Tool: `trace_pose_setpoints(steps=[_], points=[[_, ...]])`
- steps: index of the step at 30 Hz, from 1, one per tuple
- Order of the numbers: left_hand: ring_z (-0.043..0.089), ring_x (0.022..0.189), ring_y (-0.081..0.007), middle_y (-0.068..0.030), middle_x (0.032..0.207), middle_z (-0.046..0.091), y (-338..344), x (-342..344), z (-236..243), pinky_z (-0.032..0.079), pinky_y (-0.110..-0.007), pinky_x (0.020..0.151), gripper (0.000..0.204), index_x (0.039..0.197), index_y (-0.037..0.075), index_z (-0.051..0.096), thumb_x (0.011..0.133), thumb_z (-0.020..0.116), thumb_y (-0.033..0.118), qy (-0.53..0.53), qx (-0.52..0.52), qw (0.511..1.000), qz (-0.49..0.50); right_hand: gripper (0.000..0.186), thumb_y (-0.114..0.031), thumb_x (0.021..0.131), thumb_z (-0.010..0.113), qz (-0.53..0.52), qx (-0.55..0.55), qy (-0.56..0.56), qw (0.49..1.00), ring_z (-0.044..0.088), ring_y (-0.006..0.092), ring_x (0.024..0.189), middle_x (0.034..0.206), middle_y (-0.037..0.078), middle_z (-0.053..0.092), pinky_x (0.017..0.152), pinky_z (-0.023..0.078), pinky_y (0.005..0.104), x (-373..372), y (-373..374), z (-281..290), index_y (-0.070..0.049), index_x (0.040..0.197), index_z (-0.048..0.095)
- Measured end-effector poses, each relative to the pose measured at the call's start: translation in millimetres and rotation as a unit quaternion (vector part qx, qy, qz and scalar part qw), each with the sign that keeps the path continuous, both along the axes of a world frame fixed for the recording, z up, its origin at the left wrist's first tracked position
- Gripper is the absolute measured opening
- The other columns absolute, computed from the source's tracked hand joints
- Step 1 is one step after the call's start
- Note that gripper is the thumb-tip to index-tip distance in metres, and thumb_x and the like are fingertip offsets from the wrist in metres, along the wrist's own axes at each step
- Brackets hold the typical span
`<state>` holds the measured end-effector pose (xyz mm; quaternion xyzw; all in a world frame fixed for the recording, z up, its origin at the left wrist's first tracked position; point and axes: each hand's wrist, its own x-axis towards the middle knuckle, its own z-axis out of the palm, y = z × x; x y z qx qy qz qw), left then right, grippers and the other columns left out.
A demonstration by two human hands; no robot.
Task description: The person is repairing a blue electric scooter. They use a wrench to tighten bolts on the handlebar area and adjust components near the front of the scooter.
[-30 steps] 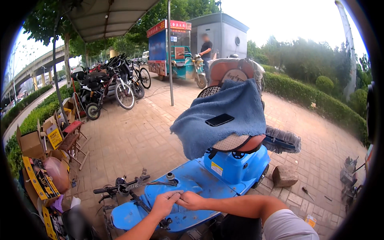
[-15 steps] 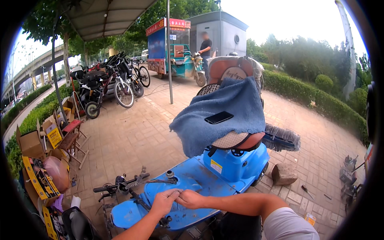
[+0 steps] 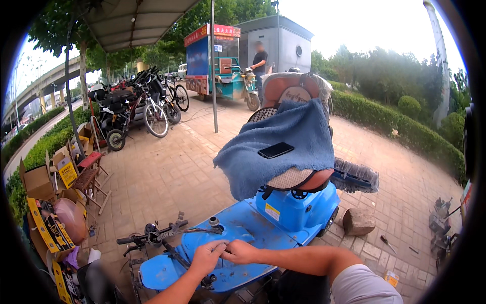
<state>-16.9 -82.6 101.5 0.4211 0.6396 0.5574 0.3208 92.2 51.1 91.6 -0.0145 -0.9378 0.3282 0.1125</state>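
Note:
My left hand (image 3: 208, 255) and my right hand (image 3: 240, 252) meet above the front of a blue electric scooter (image 3: 235, 223). Both are closed, fingertips pinched together; whatever lies between them is too small to make out. Just beyond them, thin cables (image 3: 195, 230) run beside the scooter's bare steering tube (image 3: 214, 222). The detached handlebar (image 3: 152, 235) rests across the front at the left. A blue towel (image 3: 283, 129) drapes over the seat, and a black phone (image 3: 276, 150) lies on it.
A stone block (image 3: 359, 221) and a screwdriver (image 3: 388, 243) lie on the paving at right. Cardboard boxes (image 3: 40, 182) and a folding stool (image 3: 88, 177) stand at left. Parked bicycles (image 3: 157, 119), a food cart (image 3: 212, 61) and a person (image 3: 259, 61) are farther back.
The hands stay pinched together in nearly the same place. The whole view has shifted very slightly; nothing is visibly let go or taken up.

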Motion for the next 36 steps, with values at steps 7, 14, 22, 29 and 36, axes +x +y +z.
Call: trace_pose_setpoints(steps=[7,14,22,29,36], points=[[0.058,0.087,-0.0104,-0.0067,0.095,0.067,0.4,0.2,1.4,0.047,-0.026,0.079,0.028,0.108,-0.002,0.065,0.092,0.056,0.019,0.002,-0.002,1.0,0.003,0.045,-0.04,0.093,0.047,0.01,0.003,-0.004,1.0,0.056,0.0418,0.063,0.068,0.023,0.058,0.056,0.043,0.0506,-1.8,2.8,-5.6,0.0,0.075,0.059],[0.059,0.092,-0.0128,-0.0091,0.099,0.067,0.0,2.3,6.5,0.047,-0.028,0.083,0.028,0.108,-0.002,0.065,0.092,0.056,0.019,-0.009,0.004,1.0,-0.004,0.046,-0.042,0.094,0.043,0.004,0.0,-0.01,1.0,0.057,0.043,0.068,0.073,0.023,0.059,0.058,0.044,0.0501,-1.8,2.2,-7.9,-0.001,0.081,0.059],[0.059,0.095,-0.0146,-0.0104,0.103,0.067,0.0,2.9,9.0,0.046,-0.029,0.086,0.028,0.108,-0.003,0.065,0.092,0.056,0.018,-0.055,0.008,0.998,-0.012,0.041,-0.036,0.094,0.045,0.011,0.003,0.01,1.0,0.057,0.0431,0.069,0.076,0.023,0.06,0.06,0.044,0.0507,2.2,-0.4,-0.4,0.0,0.082,0.059],[0.059,0.095,-0.015,-0.0101,0.103,0.067,-2.5,4.6,13.6,0.046,-0.029,0.088,0.026,0.108,-0.003,0.065,0.092,0.056,0.016,-0.055,0.009,0.998,-0.006,0.036,-0.03,0.094,0.044,-0.013,-0.005,0.028,1.0,0.056,0.0448,0.071,0.079,0.026,0.059,0.061,0.044,0.0513,1.5,-4.5,-6.8,0.002,0.082,0.056],[0.059,0.095,-0.014,-0.0086,0.101,0.067,-3.3,5.4,17.2,0.046,-0.029,0.087,0.025,0.107,-0.001,0.066,0.091,0.056,0.015,-0.025,0.013,1.0,-0.01,0.034,-0.027,0.095,0.043,-0.012,-0.01,0.015,1.0,0.055,0.0461,0.073,0.082,0.028,0.058,0.062,0.043,0.0519,2.1,-7.1,-4.8,0.003,0.084,0.054]])
